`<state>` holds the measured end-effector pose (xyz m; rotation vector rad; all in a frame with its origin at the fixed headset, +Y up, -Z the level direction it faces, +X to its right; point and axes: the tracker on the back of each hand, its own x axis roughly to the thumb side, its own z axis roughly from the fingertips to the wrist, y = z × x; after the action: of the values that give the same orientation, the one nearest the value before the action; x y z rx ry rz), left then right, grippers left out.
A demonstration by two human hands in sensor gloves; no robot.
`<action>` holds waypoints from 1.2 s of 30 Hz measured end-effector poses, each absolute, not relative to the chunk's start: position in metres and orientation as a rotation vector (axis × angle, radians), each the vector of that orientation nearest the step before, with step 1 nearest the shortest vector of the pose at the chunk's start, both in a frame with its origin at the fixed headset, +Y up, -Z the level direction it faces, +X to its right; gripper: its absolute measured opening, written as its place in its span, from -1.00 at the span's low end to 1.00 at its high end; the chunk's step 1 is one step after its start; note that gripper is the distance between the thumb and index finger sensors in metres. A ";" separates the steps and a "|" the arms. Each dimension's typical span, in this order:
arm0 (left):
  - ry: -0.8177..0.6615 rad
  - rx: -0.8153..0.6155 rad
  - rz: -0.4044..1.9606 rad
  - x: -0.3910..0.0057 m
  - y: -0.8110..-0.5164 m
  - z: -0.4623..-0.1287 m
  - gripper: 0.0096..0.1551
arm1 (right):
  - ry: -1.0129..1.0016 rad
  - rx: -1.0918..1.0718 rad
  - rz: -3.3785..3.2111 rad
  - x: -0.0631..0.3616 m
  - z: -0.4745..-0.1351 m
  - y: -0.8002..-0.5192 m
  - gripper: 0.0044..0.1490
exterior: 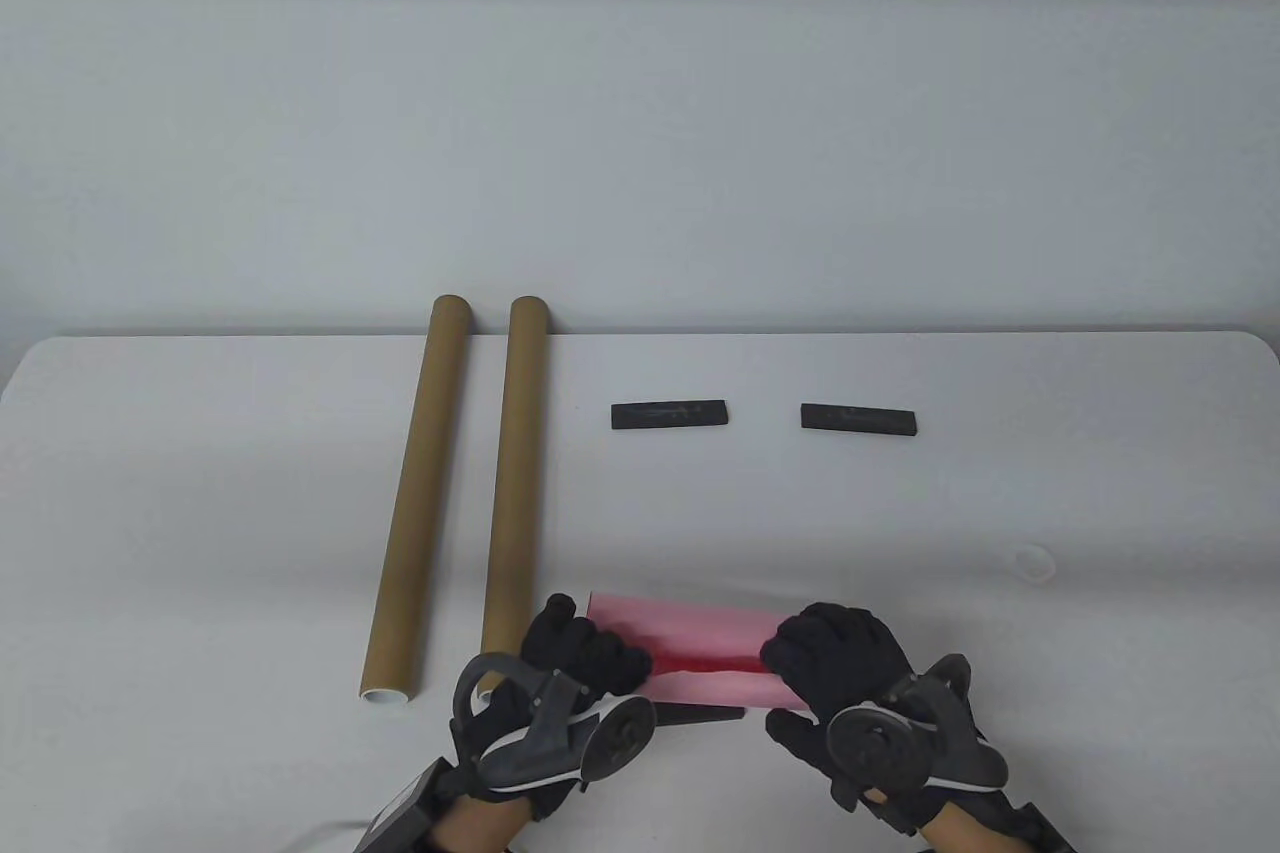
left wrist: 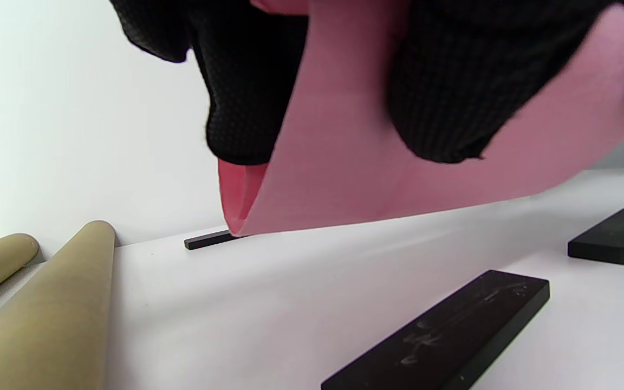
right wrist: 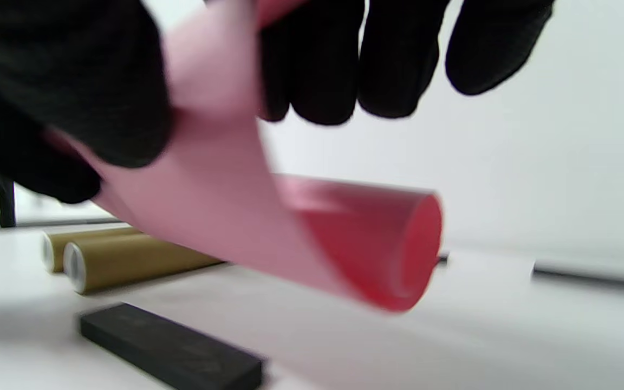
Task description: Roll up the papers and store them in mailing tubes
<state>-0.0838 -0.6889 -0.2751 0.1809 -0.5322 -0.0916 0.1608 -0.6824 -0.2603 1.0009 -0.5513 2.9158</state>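
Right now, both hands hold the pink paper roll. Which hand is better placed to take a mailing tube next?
Left. The left hand sits right beside the near end of the closer mailing tube. The right hand, at the pink paper roll's other end, could hold the roll alone.

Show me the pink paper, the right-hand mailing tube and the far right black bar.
pink paper (exterior: 700, 638): table view, middle of the roll.
right-hand mailing tube (exterior: 518, 453): table view, mid-length.
far right black bar (exterior: 858, 420): table view, top face.
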 end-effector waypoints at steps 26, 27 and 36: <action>-0.496 0.044 -0.002 -0.083 -0.700 -0.285 -0.54 | -0.454 1.019 2.906 0.155 -0.268 -0.693 -0.08; -0.494 0.021 0.042 -0.086 -0.700 -0.287 -0.54 | -0.489 1.032 2.914 0.154 -0.267 -0.692 -0.05; -0.585 0.158 -0.076 -0.078 -0.698 -0.276 -0.02 | -0.339 0.939 2.939 0.155 -0.274 -0.689 -0.55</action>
<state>-0.0781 -0.6977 -0.2763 0.1581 -0.5849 -0.0764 0.1554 -0.6893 -0.2738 0.9389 -0.3393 2.9386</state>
